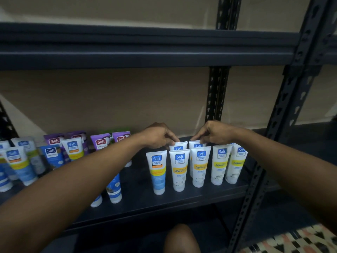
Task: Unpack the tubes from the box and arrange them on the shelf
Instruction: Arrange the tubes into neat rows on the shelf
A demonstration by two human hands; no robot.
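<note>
Several white Safi tubes stand cap-down on the dark shelf [138,201]. A front row on the right holds a blue-and-white tube [158,172] and white-and-yellow tubes [179,170]. Behind that row stand two more tubes. My left hand [160,136] pinches the top of the left back tube [178,146]. My right hand [212,133] pinches the top of the right back tube [196,144]. Both back tubes are mostly hidden by the front row. No box is in view.
Purple, blue and white tubes [71,150] crowd the shelf's left half; my left forearm hides some. An upper shelf [145,52] runs overhead. Perforated black uprights [284,128] stand at the right. My knee [182,240] and a patterned mat [300,241] lie below.
</note>
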